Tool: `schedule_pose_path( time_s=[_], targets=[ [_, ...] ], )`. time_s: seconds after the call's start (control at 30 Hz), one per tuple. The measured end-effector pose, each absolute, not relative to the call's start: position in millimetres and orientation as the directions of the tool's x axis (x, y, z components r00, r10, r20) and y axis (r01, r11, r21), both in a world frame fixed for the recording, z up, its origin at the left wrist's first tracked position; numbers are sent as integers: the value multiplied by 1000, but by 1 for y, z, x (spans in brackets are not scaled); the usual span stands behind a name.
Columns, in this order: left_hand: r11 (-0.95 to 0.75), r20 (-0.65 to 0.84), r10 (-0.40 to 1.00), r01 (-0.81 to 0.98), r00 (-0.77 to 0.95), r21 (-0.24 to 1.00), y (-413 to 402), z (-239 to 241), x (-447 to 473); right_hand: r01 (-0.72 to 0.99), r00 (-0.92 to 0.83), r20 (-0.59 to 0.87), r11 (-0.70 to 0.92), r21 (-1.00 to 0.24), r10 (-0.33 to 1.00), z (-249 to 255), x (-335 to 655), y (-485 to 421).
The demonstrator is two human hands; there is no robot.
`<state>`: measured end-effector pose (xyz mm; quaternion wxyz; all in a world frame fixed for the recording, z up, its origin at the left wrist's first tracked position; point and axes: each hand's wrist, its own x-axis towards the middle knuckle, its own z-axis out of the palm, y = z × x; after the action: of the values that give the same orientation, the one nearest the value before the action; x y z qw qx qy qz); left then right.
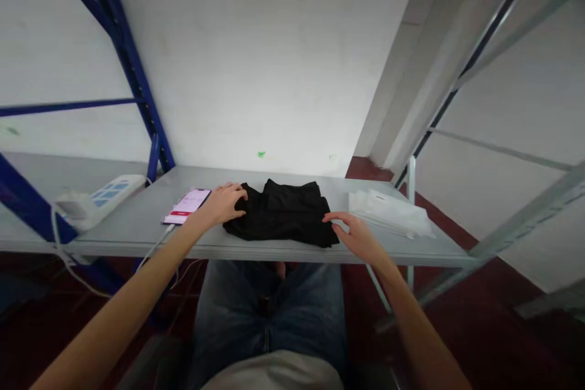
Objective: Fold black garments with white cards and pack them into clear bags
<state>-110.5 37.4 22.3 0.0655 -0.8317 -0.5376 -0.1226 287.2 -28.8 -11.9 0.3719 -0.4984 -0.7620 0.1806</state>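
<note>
A black folded garment (pixel 283 213) lies on the grey shelf top in front of me, its upper part folded over in a raised panel. I cannot tell which kind of garment it is. My left hand (pixel 225 202) rests at its left end, fingers apart and fingertips on or against the cloth. At the right end, my right hand (pixel 354 234) has its index finger and thumb spread, their tips at the cloth's edge. Neither hand is closed round the fabric.
Left of the garment lies a phone (pixel 188 206) with a lit screen and a white cable (pixel 158 244). Farther left is a white power strip (pixel 114 195). White plastic bags (pixel 390 212) are stacked on the right. Blue uprights (pixel 132 67) and the shelf's front edge (pixel 283 253) bound the space.
</note>
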Motion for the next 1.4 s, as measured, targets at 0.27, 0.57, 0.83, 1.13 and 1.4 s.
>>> schedule_pose_path(
  time_s=[0.27,0.57,0.83,1.13,1.4],
  targets=[
    [-152,350,935,956,57,249,68,20,-116,585,-137,402,401,-705,905,-23,301,-17],
    [36,527,838,978,-143,207,57,27,-94,659,-65,363,313,-684,929,-49,299,22],
    [-629,255,752,778,608,-2,55,14,-49,781,-65,408,300,-547,911,-52,290,37],
    [-250,406,908,908,100,336,104,22,-41,783,119,377,146,-605,919,-9,271,99],
    [-41,448,887,949,-109,312,132,13,0,782,359,271,-130,-610,893,-3,227,128]
  ],
)
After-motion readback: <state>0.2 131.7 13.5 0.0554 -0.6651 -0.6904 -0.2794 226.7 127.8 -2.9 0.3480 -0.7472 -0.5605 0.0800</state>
